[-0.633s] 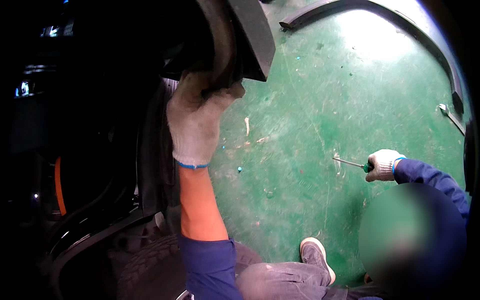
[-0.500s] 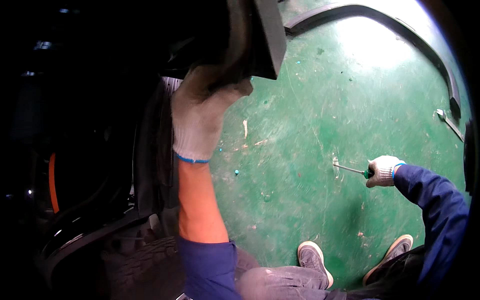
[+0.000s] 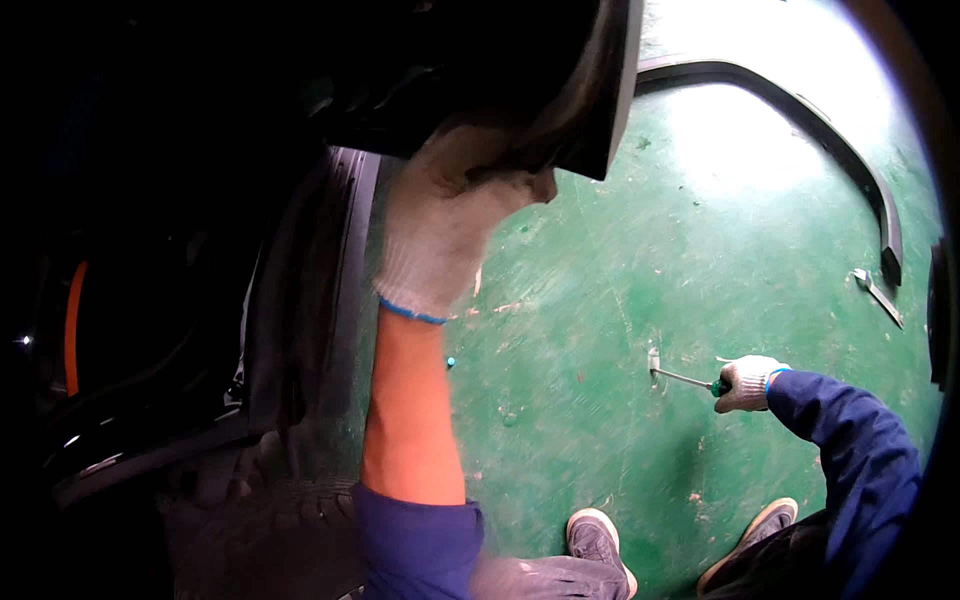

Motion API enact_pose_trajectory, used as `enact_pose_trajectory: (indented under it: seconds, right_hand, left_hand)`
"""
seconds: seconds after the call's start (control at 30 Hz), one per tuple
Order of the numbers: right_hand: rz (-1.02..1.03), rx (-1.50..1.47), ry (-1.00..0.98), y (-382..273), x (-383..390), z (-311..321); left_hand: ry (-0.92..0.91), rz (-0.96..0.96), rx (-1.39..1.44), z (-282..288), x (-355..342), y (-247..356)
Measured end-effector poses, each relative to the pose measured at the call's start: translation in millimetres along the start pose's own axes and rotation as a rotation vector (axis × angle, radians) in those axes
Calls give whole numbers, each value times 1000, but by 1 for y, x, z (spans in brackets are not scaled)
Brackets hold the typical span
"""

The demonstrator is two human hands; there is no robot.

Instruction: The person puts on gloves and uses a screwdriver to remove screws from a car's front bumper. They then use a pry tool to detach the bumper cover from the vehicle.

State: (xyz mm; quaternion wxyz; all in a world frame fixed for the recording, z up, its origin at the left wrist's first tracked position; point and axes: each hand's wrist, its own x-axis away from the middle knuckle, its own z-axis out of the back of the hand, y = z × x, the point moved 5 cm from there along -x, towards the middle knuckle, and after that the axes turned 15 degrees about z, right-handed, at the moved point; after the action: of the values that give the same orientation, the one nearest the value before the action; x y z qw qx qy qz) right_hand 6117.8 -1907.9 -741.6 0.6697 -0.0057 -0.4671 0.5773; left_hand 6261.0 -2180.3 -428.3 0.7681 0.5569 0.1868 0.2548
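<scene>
My left hand (image 3: 440, 220), in a whitish knitted glove with a blue cuff, reaches up to the lower edge of a black panel (image 3: 590, 120). It grips that edge, with the thumb below it toward the right; the other fingers are mostly lost in the dark. Low on the right, my gloved right hand (image 3: 745, 383) is closed round the green handle of a screwdriver (image 3: 685, 377). Its metal shaft points left. At the tip is a pale spot, and I cannot tell whether this is on the tool or the floor.
A long, curved black trim strip (image 3: 820, 125) lies on the green floor (image 3: 560, 330) at the far right. Near its end is an open-ended spanner (image 3: 880, 298). Dark vehicle parts fill the left side, with an orange strip (image 3: 74, 330) among them. My shoes (image 3: 598, 540) stand below.
The view has shifted, so the panel and left hand appear farther right, while the floor things and right hand sit slightly lower and left. Both hands keep their grips.
</scene>
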Motion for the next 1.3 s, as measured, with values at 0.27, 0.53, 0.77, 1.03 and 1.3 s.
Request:
enact_pose_trajectory:
  seconds: [0.27,0.53,0.77,1.03,1.3]
  right_hand:
    - [27,152,-69,11,-7,-20]
    - [60,388,46,15,-9,-39]
    - [61,423,-185,29,-22,-37]
    - [17,231,365,-10,15,114]
    - [211,-232,707,-89,74,203]
  left_hand:
    - [137,-23,-138,-8,2,-7]
    - [644,-544,-671,-69,47,-11]
    - [718,-446,-522,-42,33,-11]
    - [650,-434,-467,-33,24,-5]
    - [585,-384,-515,-24,8,10]
